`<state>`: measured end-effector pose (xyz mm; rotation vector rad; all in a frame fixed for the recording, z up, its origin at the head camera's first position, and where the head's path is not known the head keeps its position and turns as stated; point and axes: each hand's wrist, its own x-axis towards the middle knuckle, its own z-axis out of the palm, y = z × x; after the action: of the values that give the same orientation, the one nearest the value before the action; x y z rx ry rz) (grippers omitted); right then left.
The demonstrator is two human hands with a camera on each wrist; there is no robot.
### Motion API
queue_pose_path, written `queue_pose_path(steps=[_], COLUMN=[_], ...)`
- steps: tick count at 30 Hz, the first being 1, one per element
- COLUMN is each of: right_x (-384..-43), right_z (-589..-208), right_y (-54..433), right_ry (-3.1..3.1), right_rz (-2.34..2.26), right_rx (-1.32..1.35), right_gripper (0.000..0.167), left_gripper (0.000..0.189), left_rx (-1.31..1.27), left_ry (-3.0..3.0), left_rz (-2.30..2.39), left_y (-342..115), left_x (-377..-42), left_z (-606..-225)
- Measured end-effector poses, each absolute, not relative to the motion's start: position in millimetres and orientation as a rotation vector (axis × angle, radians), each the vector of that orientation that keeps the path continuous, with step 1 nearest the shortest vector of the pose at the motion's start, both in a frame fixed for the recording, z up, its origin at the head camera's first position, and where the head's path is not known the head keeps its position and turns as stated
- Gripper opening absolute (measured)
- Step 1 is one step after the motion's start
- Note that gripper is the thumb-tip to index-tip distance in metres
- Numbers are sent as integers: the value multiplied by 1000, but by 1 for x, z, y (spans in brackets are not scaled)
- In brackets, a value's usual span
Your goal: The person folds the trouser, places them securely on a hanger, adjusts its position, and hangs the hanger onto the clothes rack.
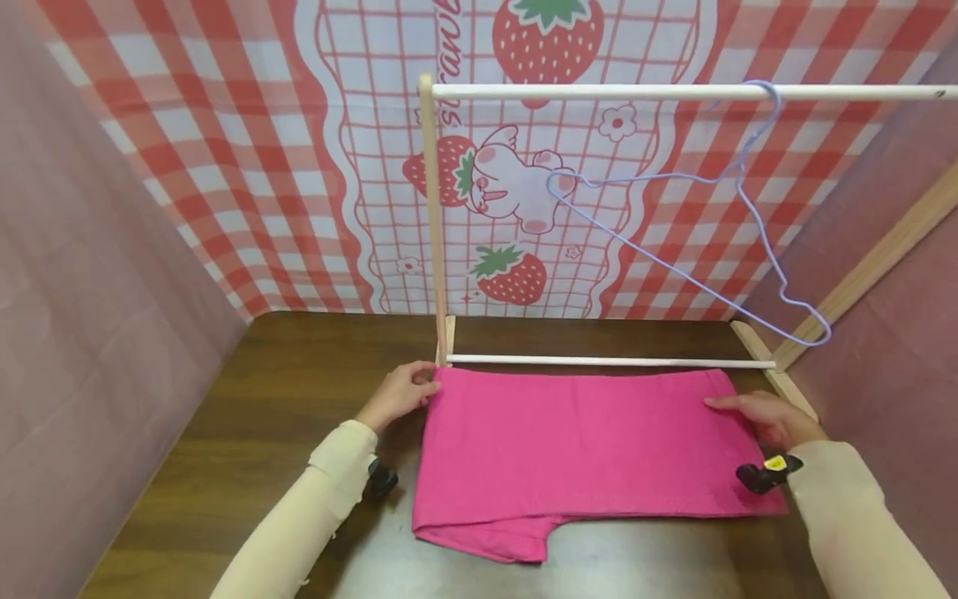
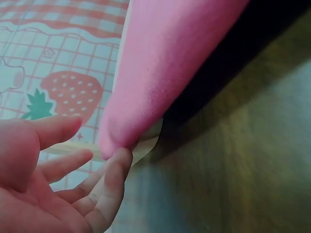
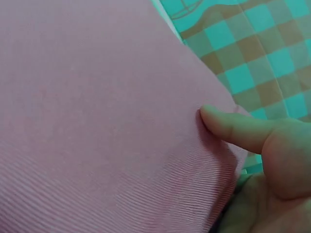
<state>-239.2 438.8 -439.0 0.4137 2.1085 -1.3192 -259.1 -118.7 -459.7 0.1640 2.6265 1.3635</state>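
A pair of bright pink trousers [image 1: 576, 449], folded flat, lies across the wooden table, a crotch point sticking out at the near left. At its far left corner is my left hand [image 1: 404, 391]. Seen from the left wrist, that hand [image 2: 63, 179] has its thumb off the cloth [image 2: 160, 63], while fingertips touch the folded edge. My right hand [image 1: 774, 416] pinches the right end, thumb on top and the other fingers underneath. The right wrist view shows the thumb [image 3: 238, 128] pressing a crease into the fabric [image 3: 107, 107].
Behind the trousers stands a wooden rack with a white top rail [image 1: 599, 92] and a white lower bar [image 1: 599, 361]. From the rail hangs a lilac hanger [image 1: 674, 268], at the right. A strawberry-print checked cloth [image 1: 254, 166] covers the back, with pinkish drapes at both sides.
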Motion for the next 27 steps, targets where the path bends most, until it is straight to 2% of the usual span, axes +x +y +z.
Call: queue_pose_path(steps=[2,4,9,14,17,21,24,27], right_x=[-238,-237,-239,-242,-243,-242,-242,-243], right_z=[-440,-439,-435,-432,-435,-445,-453,-455], right_y=[439,439,439,436,432,425,420,417], right_ry=[2128,2182,2273,2358,2411,2460,2544,2652], right_rz=[-1305,-1255,-1176,-1157,-1224,-1338,-1277,-1145], right_rx=[437,435,483,534,623,771,783,742], right_gripper=[54,61,91,97,93,74,66,64], left_gripper=[42,41,36,27,23,21,21,21], left_rx=[184,206,279,218,166,28,-74,-89], left_ry=[2664,2726,2809,2851,2901,2936,2921,2906], left_rz=[1329,1275,1188,1165,1155,1154,1152,1125], left_y=[-114,-110,-102,-96,-94,-96,-98,-97], left_x=[-266,-271,-281,-288,-291,-292,-292,-292], left_z=[-462,-464,-463,-465,-466,-467,-468,-469])
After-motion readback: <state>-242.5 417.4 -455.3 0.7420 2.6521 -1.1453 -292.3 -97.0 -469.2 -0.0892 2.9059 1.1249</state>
